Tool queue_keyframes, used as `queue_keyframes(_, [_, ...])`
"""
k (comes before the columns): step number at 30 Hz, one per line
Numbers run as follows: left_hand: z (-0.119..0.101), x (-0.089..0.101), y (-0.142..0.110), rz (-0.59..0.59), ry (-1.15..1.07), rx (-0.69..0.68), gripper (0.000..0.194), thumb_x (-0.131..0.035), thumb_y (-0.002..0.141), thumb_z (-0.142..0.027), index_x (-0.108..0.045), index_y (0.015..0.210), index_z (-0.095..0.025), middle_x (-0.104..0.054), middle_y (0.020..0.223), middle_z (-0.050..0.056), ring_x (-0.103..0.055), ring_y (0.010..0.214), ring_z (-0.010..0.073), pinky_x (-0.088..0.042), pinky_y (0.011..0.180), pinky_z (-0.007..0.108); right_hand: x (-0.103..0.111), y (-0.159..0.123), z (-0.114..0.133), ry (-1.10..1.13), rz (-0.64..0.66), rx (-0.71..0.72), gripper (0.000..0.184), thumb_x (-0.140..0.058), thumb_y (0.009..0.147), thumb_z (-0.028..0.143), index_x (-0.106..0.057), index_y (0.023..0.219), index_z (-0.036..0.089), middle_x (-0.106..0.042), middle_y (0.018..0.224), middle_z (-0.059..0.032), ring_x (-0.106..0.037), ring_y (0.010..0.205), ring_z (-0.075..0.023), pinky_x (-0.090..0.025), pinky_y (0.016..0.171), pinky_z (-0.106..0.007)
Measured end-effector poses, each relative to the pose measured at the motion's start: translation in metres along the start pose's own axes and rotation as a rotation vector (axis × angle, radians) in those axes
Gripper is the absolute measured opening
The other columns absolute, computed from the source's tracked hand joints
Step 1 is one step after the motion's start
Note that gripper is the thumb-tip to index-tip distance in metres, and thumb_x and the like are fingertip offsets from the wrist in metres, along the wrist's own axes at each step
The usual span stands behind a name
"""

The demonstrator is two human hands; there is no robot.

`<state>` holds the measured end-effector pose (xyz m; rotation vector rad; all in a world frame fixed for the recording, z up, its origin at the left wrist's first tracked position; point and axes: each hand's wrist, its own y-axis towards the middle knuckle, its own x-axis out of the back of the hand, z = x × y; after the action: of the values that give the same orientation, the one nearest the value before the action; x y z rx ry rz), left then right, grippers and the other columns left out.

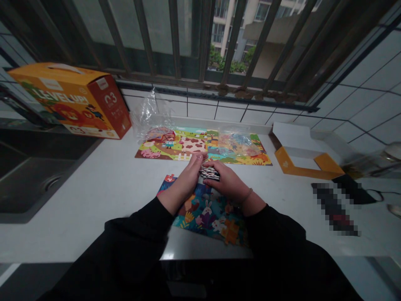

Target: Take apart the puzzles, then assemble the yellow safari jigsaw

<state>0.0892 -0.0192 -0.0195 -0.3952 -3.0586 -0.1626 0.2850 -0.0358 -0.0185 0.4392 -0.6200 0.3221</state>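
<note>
Upper left of the frame: large glossy orange carton [72, 100]. Center: smooth white surface [119, 184] bears a colorful flat puzzle [206, 213] with knobbed pieces. Above it, the left hand [191, 173] cups the side of a compact stack of thin striped pieces [210, 173]; the right hand [228, 179] is closed around it, grip firm. Crinkled clear plastic [152, 115] lies upper left of center.

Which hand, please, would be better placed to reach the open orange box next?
Probably the right hand: the open orange box lies on that side, while the left hand is farther away.
</note>
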Motion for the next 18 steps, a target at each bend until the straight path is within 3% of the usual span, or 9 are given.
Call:
queue_keyframes(5, [-0.0012,-0.0018,0.0000,0.101,-0.102,0.011,0.048,-0.070,0.099,-0.045,-0.056,0.139,-0.024,-0.068,0.146,0.013,-0.065,0.141,0.0283,-0.051,0.122,0.046,0.0004,0.0011,-0.0004,0.032,-0.028,0.026,0.061,-0.092,0.085,0.023,-0.068,0.140,0.026,-0.072,0.142,-0.0116,-0.066,0.135,-0.0331,-0.052,0.118,-0.052])
queue_keyframes(9, [-0.0045,-0.0052,-0.0020,0.199,-0.155,0.061,0.059,-0.071,0.090,-0.034,-0.051,0.144,-0.023,-0.069,0.140,0.012,-0.069,0.132,0.0283,-0.054,0.117,0.045,-0.0036,0.0025,0.0007,0.085,-0.011,0.059,0.064,-0.090,0.084,0.022,-0.065,0.143,0.025,-0.069,0.147,-0.0135,-0.065,0.139,-0.0324,-0.051,0.120,-0.050])
queue_keyframes(14, [-0.0077,-0.0062,-0.0051,0.236,-0.197,0.054,0.058,-0.066,0.097,-0.042,-0.052,0.151,-0.024,-0.069,0.146,0.013,-0.066,0.139,0.0322,-0.051,0.123,0.050,-0.0092,0.0023,0.0004,0.108,-0.024,0.002,0.060,-0.089,0.085,0.025,-0.064,0.139,0.024,-0.071,0.140,-0.0116,-0.071,0.126,-0.0304,-0.057,0.108,-0.045])
queue_keyframes(18, [-0.0093,-0.0066,-0.0065,0.192,-0.060,-0.013,0.057,-0.059,0.104,-0.051,-0.052,0.153,-0.023,-0.063,0.155,0.016,-0.059,0.148,0.0348,-0.047,0.126,0.054,-0.0028,0.0010,-0.0017,0.038,-0.059,-0.006,0.049,-0.083,0.089,0.022,-0.067,0.136,0.025,-0.075,0.137,-0.0096,-0.072,0.125,-0.0299,-0.056,0.108,-0.045])
